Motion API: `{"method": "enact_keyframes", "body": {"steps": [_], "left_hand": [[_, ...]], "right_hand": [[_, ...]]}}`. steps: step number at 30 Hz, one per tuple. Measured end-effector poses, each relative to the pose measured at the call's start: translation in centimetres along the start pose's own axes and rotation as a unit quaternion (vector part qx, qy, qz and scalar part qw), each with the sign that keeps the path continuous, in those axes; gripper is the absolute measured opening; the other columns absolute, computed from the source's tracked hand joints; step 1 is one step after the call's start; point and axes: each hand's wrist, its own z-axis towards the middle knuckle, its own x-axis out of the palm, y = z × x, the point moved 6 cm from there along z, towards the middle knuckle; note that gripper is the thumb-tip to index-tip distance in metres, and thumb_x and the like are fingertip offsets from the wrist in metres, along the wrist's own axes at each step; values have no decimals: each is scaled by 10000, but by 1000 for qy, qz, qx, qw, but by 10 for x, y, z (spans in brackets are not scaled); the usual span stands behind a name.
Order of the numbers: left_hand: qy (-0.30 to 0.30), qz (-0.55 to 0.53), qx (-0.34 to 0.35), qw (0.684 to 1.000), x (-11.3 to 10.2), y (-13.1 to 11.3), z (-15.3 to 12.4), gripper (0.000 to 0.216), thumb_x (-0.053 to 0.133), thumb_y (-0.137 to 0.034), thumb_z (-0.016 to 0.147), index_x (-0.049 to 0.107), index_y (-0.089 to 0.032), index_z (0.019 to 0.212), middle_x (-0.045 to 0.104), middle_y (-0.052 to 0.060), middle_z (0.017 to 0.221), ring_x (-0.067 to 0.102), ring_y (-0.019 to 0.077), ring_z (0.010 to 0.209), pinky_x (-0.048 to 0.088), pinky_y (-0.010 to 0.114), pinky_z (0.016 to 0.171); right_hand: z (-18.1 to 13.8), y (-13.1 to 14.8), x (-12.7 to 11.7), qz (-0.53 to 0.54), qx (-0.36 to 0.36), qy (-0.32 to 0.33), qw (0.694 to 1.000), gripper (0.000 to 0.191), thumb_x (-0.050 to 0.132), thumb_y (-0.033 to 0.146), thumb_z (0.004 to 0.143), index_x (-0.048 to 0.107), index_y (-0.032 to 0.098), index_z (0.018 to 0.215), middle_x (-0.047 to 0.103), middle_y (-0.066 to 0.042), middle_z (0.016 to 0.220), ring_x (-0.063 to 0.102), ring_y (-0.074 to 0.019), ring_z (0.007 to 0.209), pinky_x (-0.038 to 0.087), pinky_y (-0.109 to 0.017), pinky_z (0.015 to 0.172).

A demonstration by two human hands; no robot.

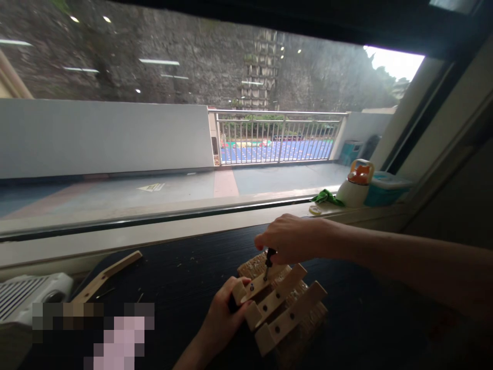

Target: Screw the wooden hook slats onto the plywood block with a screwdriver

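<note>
With your left hand clamped on the near-left end of the slatted wooden piece on the dark table and your right hand closed round the small screwdriver at its far slat, press straight down, tip upright, while turning.

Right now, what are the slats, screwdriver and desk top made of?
Slats: pale bare wood, apparently; raw cut ends, no sheen.
Screwdriver: dark handle, probably plastic; shaft too small to tell.
Desk top: dark, matte; stained wood or laminate.
</note>
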Motion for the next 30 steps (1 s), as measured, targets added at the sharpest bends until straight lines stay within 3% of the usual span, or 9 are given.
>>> {"method": "enact_keyframes", "body": {"steps": [7,19,24,30], "left_hand": [[3,2,-2,1000,0,-3,1,259,591,-193,742,600,-176,1000,617,31,846,582,186,771,466,270,717],[6,0,-4,1000,2,2,1,250,583,-215,755,596,-183,1003,615,22,851,571,177,763,453,258,710],[8,-2,-1,1000,2,1,1,251,587,-200,750,593,-176,1000,611,26,845,567,179,757,457,262,705],[11,-5,-5,1000,2,2,2,254,590,-195,747,591,-169,999,597,20,807,556,172,727,457,251,679]], "right_hand": [[3,4,8,19,-57,16,998,204,495,158,756,670,150,860,672,-83,821,575,-176,715,339,-277,575],[7,-3,20,30,3,-4,1000,289,425,269,837,676,127,853,672,-98,772,563,-151,652,295,-264,520],[1,-3,8,10,14,-13,1000,268,532,292,758,659,173,961,675,-76,825,581,-180,695,284,-270,513],[2,8,4,-13,-52,9,999,201,538,159,744,670,198,891,672,-35,813,575,-152,713,300,-257,536]]}}
